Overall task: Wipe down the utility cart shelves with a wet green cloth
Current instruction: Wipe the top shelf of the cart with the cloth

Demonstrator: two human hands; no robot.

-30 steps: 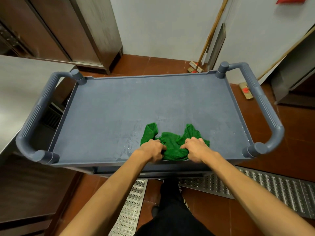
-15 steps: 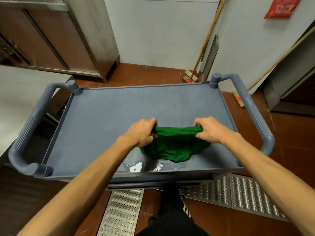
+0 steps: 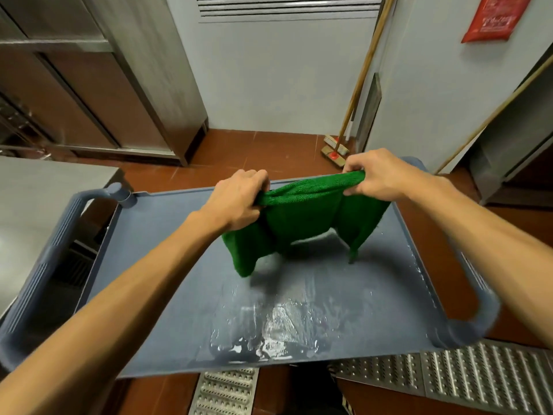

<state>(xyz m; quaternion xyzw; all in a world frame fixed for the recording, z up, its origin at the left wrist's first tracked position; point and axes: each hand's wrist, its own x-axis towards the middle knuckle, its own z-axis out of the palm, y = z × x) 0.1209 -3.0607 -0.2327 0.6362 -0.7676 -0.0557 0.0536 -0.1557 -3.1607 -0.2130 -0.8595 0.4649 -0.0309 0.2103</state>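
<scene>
Red-brown floor tiles (image 3: 269,145), steel cabinets (image 3: 134,70) and a white wall (image 3: 269,85) frame the grey utility cart (image 3: 419,259), whose top shelf (image 3: 167,265) fills the space in front of you. Your left fingers (image 3: 254,178) are curled tight round one upper corner of the green cloth (image 3: 302,217), and your right fingers (image 3: 356,169) pinch the other. Your left hand (image 3: 236,202) and right hand (image 3: 383,175) hold its top edge stretched between them over the far half of the shelf. The cloth hangs in soft folds; whether its lower corners brush the shelf or clear it, you cannot tell. A puddle (image 3: 269,330) shines by the near edge, so the cloth is likely soaked: limp, heavier than it looks and apt to drip. Holding it by the corners spreads it. For wiping, you would probably do better to fold it into a pad under a flat palm. The left handle (image 3: 45,265) flanks the shelf, a steel table (image 3: 45,199) stands at left, and brooms (image 3: 336,148) lean on the far wall.
</scene>
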